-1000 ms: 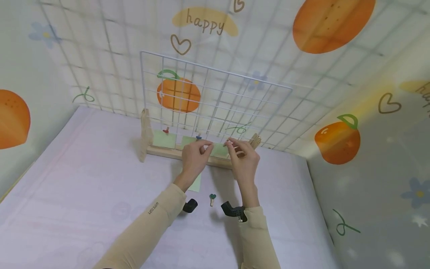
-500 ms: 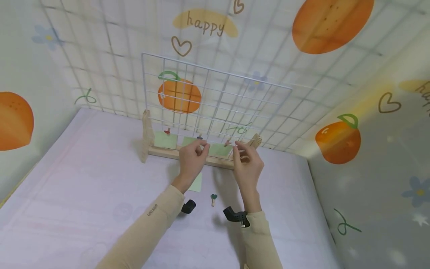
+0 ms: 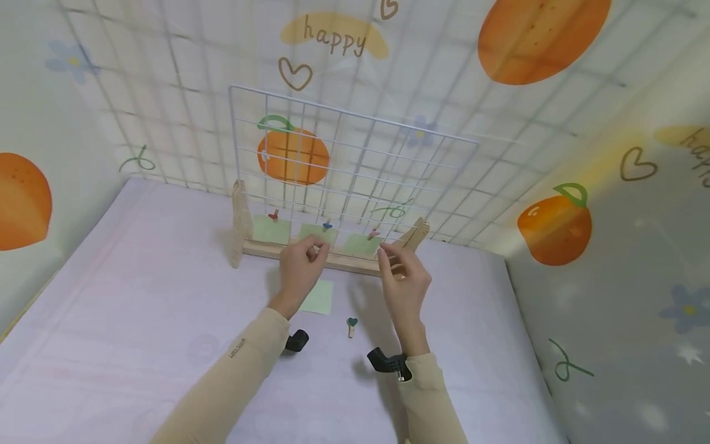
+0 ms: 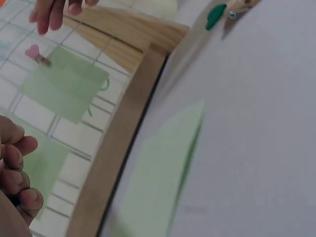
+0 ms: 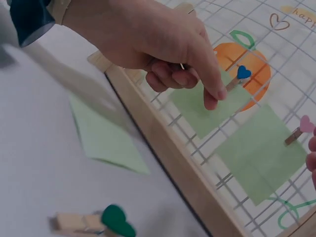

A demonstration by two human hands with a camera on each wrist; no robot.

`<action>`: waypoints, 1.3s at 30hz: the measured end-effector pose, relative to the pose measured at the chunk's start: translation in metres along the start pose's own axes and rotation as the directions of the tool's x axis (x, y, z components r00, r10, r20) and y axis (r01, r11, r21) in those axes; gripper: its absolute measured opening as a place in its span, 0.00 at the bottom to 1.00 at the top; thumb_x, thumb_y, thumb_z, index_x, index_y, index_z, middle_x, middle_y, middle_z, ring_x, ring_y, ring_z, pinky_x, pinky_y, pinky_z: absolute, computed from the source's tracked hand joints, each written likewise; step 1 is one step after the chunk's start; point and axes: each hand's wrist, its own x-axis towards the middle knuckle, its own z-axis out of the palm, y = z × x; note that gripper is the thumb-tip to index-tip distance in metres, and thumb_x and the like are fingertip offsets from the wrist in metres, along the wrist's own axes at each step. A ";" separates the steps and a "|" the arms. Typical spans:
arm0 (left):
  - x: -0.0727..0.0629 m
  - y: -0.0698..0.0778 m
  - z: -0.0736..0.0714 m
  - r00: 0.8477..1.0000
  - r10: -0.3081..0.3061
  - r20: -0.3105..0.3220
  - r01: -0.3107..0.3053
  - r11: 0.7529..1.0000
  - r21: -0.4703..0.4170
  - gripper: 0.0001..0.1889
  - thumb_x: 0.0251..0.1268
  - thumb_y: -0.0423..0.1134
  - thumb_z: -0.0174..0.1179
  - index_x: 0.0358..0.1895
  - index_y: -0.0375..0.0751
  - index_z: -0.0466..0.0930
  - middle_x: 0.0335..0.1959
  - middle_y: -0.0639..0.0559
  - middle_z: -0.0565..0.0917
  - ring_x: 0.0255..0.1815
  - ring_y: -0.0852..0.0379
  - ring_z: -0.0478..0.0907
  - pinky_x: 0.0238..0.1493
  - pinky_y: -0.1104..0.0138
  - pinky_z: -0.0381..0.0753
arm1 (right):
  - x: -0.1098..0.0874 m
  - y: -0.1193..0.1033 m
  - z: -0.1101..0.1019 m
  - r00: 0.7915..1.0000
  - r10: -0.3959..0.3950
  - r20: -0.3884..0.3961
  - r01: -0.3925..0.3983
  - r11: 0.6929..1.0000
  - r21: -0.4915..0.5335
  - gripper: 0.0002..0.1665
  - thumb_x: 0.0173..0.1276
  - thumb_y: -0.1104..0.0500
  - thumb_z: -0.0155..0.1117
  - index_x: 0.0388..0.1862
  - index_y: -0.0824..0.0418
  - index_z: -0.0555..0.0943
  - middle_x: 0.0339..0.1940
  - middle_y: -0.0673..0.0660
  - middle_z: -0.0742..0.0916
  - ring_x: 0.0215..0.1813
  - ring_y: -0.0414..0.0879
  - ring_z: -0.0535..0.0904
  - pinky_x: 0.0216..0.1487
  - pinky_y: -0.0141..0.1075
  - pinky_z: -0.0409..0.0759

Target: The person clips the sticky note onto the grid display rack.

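Observation:
My left hand (image 3: 303,265), thumb near the bent forefinger and nothing held, hovers in front of the middle green paper (image 3: 312,232), which a blue heart clothespin (image 5: 242,74) clips to a white wire grid (image 3: 355,148). To the right, my right hand (image 3: 405,277) has loosely bent fingers and holds nothing. Its fingertips are just right of the third green paper (image 3: 362,245), held on the grid by a pink heart clothespin (image 4: 37,53). At the left hangs another green paper (image 3: 270,231) under a red clothespin (image 3: 273,215).
A loose green paper (image 3: 320,297) lies on the table (image 3: 138,277) below the left hand. Nearby lies a wooden clothespin with a green heart (image 3: 352,327). The grid stands in a wooden base (image 3: 349,264) with upright ends, before a patterned backdrop (image 3: 183,135).
My right fingers have come off the pink clothespin, which stays on the third paper. My left hand has drawn away to the left and down, uncovering more of the loose paper.

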 end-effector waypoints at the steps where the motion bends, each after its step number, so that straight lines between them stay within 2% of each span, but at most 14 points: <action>1: -0.001 -0.002 -0.002 1.000 -0.003 0.005 0.003 1.000 0.007 0.06 0.70 0.36 0.68 0.35 0.40 0.90 0.11 0.56 0.71 0.14 0.59 0.65 0.27 0.65 0.67 | -0.001 -0.003 -0.001 1.000 -0.002 0.004 0.002 1.000 -0.005 0.07 0.66 0.74 0.73 0.43 0.71 0.89 0.32 0.65 0.90 0.25 0.56 0.83 0.31 0.19 0.75; 8: -0.011 -0.013 -0.011 0.999 -0.025 0.031 0.024 0.999 0.037 0.06 0.69 0.36 0.70 0.33 0.40 0.90 0.12 0.55 0.72 0.17 0.58 0.67 0.27 0.66 0.69 | -0.012 -0.002 -0.007 0.999 -0.003 0.032 0.004 1.000 -0.028 0.07 0.66 0.73 0.72 0.42 0.68 0.89 0.32 0.62 0.90 0.28 0.49 0.83 0.30 0.21 0.77; 13: -0.018 -0.018 -0.017 0.997 -0.045 0.062 0.042 0.998 0.052 0.05 0.68 0.34 0.70 0.33 0.39 0.90 0.14 0.53 0.75 0.18 0.58 0.69 0.27 0.67 0.69 | -0.019 0.007 -0.008 0.999 0.016 0.052 -0.015 1.000 -0.014 0.06 0.67 0.73 0.72 0.43 0.69 0.89 0.32 0.62 0.90 0.30 0.49 0.83 0.30 0.23 0.77; 18: -0.027 -0.022 -0.024 0.987 -0.103 0.126 0.088 0.989 0.115 0.04 0.67 0.35 0.72 0.33 0.39 0.91 0.15 0.52 0.77 0.20 0.57 0.69 0.30 0.65 0.68 | -0.033 0.028 -0.008 0.996 0.053 0.073 -0.052 0.998 -0.025 0.06 0.69 0.69 0.73 0.43 0.65 0.91 0.32 0.59 0.91 0.30 0.48 0.83 0.31 0.21 0.77; 21: -0.032 -0.023 -0.028 0.977 -0.130 0.169 0.106 0.984 0.141 0.03 0.64 0.35 0.74 0.34 0.39 0.91 0.18 0.52 0.80 0.22 0.55 0.73 0.34 0.62 0.71 | -0.040 0.033 -0.010 0.992 0.074 0.100 -0.071 0.997 -0.032 0.06 0.71 0.65 0.72 0.45 0.60 0.92 0.33 0.56 0.92 0.32 0.45 0.84 0.31 0.21 0.78; 26: -0.038 -0.024 -0.037 0.952 -0.180 0.249 0.134 0.972 0.192 0.13 0.57 0.41 0.81 0.40 0.40 0.91 0.32 0.47 0.85 0.34 0.50 0.80 0.43 0.57 0.77 | -0.049 0.032 -0.013 0.983 0.102 0.153 -0.098 0.995 -0.036 0.06 0.74 0.61 0.71 0.46 0.58 0.92 0.34 0.53 0.92 0.33 0.45 0.85 0.32 0.26 0.81; 32: -0.041 -0.023 -0.048 0.901 -0.280 0.331 0.183 0.938 0.295 0.28 0.51 0.51 0.83 0.53 0.41 0.89 0.50 0.48 0.83 0.49 0.47 0.81 0.51 0.54 0.81 | -0.061 0.032 -0.014 0.966 0.161 0.202 -0.152 0.987 -0.057 0.06 0.73 0.59 0.72 0.45 0.57 0.92 0.34 0.53 0.91 0.32 0.44 0.85 0.32 0.25 0.81; 35: -0.041 -0.023 -0.050 0.884 -0.294 0.363 0.177 0.930 0.322 0.31 0.48 0.51 0.85 0.55 0.41 0.87 0.54 0.48 0.81 0.54 0.46 0.80 0.56 0.53 0.82 | -0.067 0.032 -0.014 0.960 0.180 0.214 -0.172 0.984 -0.054 0.06 0.73 0.59 0.72 0.45 0.56 0.92 0.34 0.51 0.91 0.33 0.43 0.85 0.32 0.25 0.81; 39: -0.041 -0.024 -0.051 0.870 -0.294 0.397 0.159 0.927 0.339 0.31 0.46 0.48 0.86 0.55 0.43 0.86 0.57 0.47 0.79 0.58 0.45 0.79 0.59 0.52 0.81 | -0.075 0.032 -0.014 0.962 0.172 0.214 -0.166 0.985 -0.047 0.06 0.73 0.62 0.71 0.45 0.55 0.92 0.33 0.52 0.92 0.32 0.44 0.86 0.31 0.29 0.83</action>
